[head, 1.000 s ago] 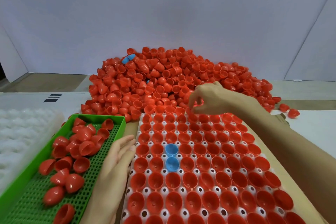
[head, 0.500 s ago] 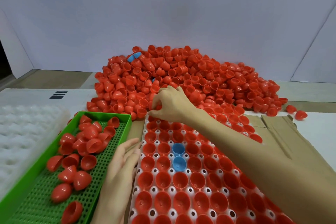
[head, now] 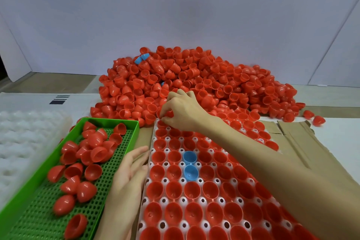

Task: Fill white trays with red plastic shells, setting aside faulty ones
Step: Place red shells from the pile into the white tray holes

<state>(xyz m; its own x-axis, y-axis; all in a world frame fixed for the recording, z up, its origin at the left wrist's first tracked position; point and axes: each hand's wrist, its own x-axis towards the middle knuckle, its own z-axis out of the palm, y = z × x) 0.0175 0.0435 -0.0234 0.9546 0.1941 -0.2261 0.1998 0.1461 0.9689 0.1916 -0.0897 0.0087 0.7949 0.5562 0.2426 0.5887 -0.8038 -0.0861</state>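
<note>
Pinching a red shell with curled fingers, the right hand sits at the far left corner of the white tray, beside the shell pile. The left hand lies flat, fingers straight, against the tray's left edge.

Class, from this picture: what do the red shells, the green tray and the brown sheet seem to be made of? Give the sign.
Red shells: thin glossy plastic, by the bright highlights on their curves. Green tray: moulded plastic, smooth and faintly shiny, with a floor of regular holes. Brown sheet: probably cardboard, matt, creased, with a torn edge.
</note>
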